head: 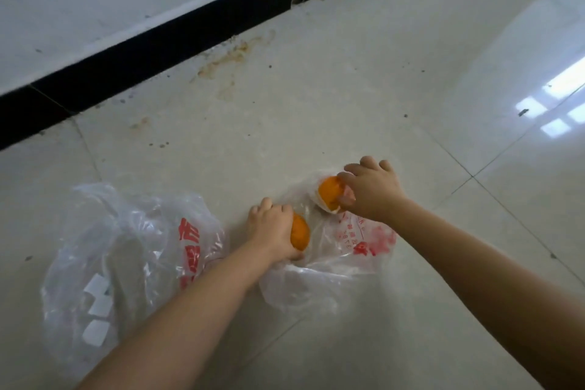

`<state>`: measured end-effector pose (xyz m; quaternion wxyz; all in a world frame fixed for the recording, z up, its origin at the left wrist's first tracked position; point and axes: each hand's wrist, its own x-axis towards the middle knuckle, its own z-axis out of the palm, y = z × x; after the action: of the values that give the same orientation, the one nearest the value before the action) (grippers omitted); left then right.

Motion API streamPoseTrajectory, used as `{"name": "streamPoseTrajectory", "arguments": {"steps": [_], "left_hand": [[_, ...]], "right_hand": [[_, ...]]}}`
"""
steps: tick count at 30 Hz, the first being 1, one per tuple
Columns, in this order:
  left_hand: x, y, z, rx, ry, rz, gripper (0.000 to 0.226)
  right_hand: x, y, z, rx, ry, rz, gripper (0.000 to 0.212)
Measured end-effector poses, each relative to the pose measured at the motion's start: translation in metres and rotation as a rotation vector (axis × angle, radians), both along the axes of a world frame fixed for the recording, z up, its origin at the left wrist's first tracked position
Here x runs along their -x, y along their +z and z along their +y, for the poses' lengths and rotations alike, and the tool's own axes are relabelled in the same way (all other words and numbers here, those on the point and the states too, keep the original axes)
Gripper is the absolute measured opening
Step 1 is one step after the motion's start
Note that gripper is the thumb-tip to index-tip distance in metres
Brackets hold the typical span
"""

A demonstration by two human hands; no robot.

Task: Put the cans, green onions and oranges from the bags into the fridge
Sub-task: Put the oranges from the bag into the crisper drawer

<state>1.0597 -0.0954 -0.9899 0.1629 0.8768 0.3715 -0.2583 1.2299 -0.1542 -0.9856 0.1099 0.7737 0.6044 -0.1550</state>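
Observation:
Two clear plastic bags with red print lie on the tiled floor. My left hand (pixel 272 231) grips an orange (pixel 300 234) at the left edge of the right bag (pixel 342 266). My right hand (pixel 370 191) grips a second orange (pixel 329 192) at that bag's far end; the fruit sits in a white wrap. The left bag (pixel 126 260) lies crumpled beside my left forearm, with pale shapes showing through it. No cans, green onions or fridge are in view.
A white wall with a black skirting band (pixel 164 41) runs diagonally across the top left. Brown stains (pixel 234 57) mark the floor near it. Glossy tiles with window glare (pixel 557 111) stretch to the right.

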Motion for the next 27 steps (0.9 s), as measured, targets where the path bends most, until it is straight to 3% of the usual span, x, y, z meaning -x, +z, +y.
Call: {"name": "streamPoseTrajectory", "arguments": {"steps": [3, 6, 10, 12, 13, 15, 18, 21, 23, 25, 27], "left_hand": [[0.01, 0.007, 0.002, -0.037, 0.036, -0.113, 0.068], [0.024, 0.02, 0.002, -0.014, 0.133, -0.291, 0.077], [0.034, 0.038, 0.0, 0.069, 0.291, -0.441, 0.082], [0.035, 0.041, 0.0, 0.15, 0.402, -0.474, 0.077], [0.036, 0.042, 0.0, 0.221, 0.468, -0.491, 0.076], [0.035, 0.045, 0.0, 0.435, 0.622, -0.556, 0.068], [0.029, 0.046, -0.002, 0.616, 0.777, -0.621, 0.061], [0.026, 0.042, -0.004, 0.387, 0.631, -0.481, 0.061], [0.025, 0.04, -0.003, 0.239, 0.46, -0.369, 0.066], [0.026, 0.036, -0.001, 0.182, 0.392, -0.309, 0.071], [0.027, 0.033, 0.0, 0.167, 0.39, -0.301, 0.072]], "right_hand": [[-0.009, -0.003, 0.0, 0.016, -0.2, 0.235, 0.044], [-0.016, -0.006, -0.015, -0.005, -0.244, 0.289, 0.046], [-0.013, 0.002, -0.036, 0.126, 0.166, -0.048, 0.06], [-0.008, 0.008, -0.038, 0.092, 0.237, -0.003, 0.052], [-0.004, 0.012, -0.035, 0.014, 0.144, 0.124, 0.043], [-0.001, 0.017, -0.022, -0.187, -0.263, 0.399, 0.033], [-0.007, 0.015, 0.002, -0.381, -0.785, 0.547, 0.044], [-0.012, 0.006, 0.006, -0.206, -1.027, 0.432, 0.044], [-0.016, 0.01, 0.006, -0.095, -1.1, 0.509, 0.03], [-0.022, 0.021, 0.009, -0.13, -1.268, 0.837, 0.021], [-0.023, 0.034, 0.011, -0.328, -1.42, 1.224, 0.022]]}}
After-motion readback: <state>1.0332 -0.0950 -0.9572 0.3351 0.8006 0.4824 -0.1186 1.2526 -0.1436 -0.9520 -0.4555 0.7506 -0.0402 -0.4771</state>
